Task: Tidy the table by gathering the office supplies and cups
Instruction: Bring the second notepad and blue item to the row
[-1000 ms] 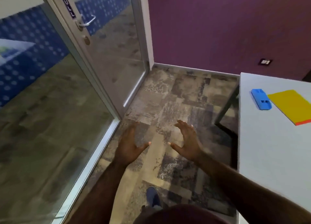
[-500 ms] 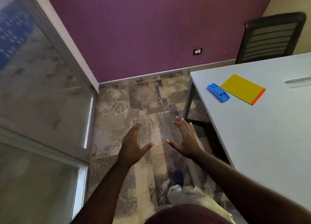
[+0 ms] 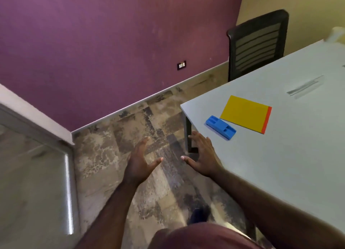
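Hands first: the left hand (image 3: 139,162) and right hand (image 3: 202,156) are both held out in front with fingers spread wide and holding nothing, left one over the patchy floor (image 3: 115,155), right one at the table's near-left edge, just short of the corner. On the grey table (image 3: 280,164) there's a blue stapler-looking thing (image 3: 220,127) lying flat near that left corner, long axis running diagonally, one end toward the corner and the other toward the table's middle. Just beside it, maybe touching, is a yellow notepad (image 3: 244,113) with an orange strip on its right edge, tilted about the same way. Black mesh chair (image 3: 258,41) sits at the table's far edge, purple wall (image 3: 112,43) behind.
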The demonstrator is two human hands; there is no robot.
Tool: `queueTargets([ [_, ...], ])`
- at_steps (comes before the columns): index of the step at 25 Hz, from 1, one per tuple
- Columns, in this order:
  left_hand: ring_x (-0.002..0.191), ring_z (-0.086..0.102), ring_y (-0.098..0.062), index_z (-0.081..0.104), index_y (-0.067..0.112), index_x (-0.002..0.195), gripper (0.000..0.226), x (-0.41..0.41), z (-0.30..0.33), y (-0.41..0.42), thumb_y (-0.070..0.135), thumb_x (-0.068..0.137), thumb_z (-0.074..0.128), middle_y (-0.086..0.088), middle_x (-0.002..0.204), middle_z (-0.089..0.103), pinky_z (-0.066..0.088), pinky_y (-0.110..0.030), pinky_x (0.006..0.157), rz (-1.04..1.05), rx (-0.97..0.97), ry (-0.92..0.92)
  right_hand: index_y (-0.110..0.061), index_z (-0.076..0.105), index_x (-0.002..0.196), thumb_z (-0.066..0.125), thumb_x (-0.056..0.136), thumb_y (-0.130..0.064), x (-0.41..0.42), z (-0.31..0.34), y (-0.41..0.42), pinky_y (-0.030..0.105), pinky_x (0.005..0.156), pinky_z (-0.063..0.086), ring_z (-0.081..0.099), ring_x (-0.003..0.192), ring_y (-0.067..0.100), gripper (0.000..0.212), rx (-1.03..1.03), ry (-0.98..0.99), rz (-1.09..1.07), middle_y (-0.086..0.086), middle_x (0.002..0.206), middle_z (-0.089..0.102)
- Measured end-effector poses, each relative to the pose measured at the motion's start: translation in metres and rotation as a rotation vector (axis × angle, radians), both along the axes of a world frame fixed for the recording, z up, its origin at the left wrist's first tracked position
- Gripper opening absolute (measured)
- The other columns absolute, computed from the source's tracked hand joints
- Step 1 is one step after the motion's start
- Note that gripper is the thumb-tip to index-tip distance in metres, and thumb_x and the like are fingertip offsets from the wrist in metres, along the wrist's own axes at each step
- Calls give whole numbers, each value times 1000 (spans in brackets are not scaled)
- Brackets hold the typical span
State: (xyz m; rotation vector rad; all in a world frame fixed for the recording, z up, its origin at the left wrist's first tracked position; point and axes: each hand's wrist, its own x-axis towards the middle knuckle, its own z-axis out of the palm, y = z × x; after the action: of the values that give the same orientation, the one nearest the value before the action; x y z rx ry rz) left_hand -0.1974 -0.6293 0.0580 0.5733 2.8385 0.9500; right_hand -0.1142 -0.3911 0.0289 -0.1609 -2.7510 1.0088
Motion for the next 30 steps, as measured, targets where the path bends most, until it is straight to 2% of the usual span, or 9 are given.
queueTargets([
  [3, 136, 39, -20, 32, 20, 147, 91, -39, 5, 37, 44, 73, 79, -4, 150, 41, 35, -33, 108, -102, 6, -15, -20, 40, 139, 64, 79, -57, -13, 5, 27, 48, 118, 18, 31, 142, 21, 75, -31, 15, -124, 2, 152, 35],
  [5, 135, 39, -19, 34, 18, 146, 90, -64, 6, 62, 40, 73, 80, -5, 148, 42, 33, -29, 106, -166, 25, -38, -21, 41, 137, 63, 78, -59, -17, 1, 45, 44, 118, 18, 31, 141, 19, 74, -42, 15, -217, -1, 151, 36],
  [10, 133, 41, -16, 35, 22, 145, 90, -127, -4, 124, 44, 71, 81, 0, 147, 43, 41, -38, 107, -375, 42, -105, -21, 42, 138, 59, 79, -62, -26, -12, 84, 48, 117, 22, 32, 141, 20, 74, -17, -24, -438, 0, 151, 38],
  [13, 133, 41, -14, 39, 18, 143, 87, -160, -16, 161, 41, 71, 82, -1, 147, 43, 40, -36, 109, -518, 47, -109, -21, 41, 138, 52, 77, -66, -32, -15, 97, 50, 118, 18, 31, 141, 18, 76, -31, -89, -591, -1, 153, 34],
  [16, 138, 36, -16, 37, 21, 143, 85, -181, -25, 192, 45, 73, 78, 0, 151, 40, 35, -36, 112, -709, 10, -151, -19, 41, 137, 59, 78, -62, -34, -18, 102, 52, 117, 20, 35, 139, 19, 75, -51, -115, -720, 1, 151, 37],
  [19, 138, 37, -16, 36, 23, 143, 84, -194, -37, 221, 50, 74, 75, 2, 151, 39, 34, -37, 113, -838, -40, -151, -19, 40, 139, 63, 78, -56, -32, -23, 106, 51, 117, 21, 34, 140, 21, 75, -81, -143, -842, 3, 152, 36],
  [25, 136, 39, -15, 35, 24, 143, 83, -181, -53, 269, 53, 75, 73, 4, 150, 40, 30, -40, 114, -1024, -97, -156, -19, 42, 139, 64, 78, -56, -5, -35, 131, 53, 115, 24, 36, 139, 21, 74, -90, -186, -976, 1, 153, 35],
  [28, 133, 42, -15, 36, 24, 142, 83, -171, -68, 294, 52, 73, 74, 3, 147, 43, 33, -42, 111, -1067, -116, -153, -19, 44, 137, 67, 79, -54, 8, -42, 157, 53, 114, 26, 37, 138, 21, 72, -99, -195, -1011, 2, 153, 36],
  [30, 135, 39, -15, 33, 26, 143, 86, -167, -79, 307, 52, 72, 75, 3, 149, 39, 30, -41, 112, -1071, -173, -137, -17, 45, 137, 68, 80, -51, 12, -49, 176, 54, 111, 31, 39, 136, 22, 70, -109, -184, -1019, 4, 151, 39],
])
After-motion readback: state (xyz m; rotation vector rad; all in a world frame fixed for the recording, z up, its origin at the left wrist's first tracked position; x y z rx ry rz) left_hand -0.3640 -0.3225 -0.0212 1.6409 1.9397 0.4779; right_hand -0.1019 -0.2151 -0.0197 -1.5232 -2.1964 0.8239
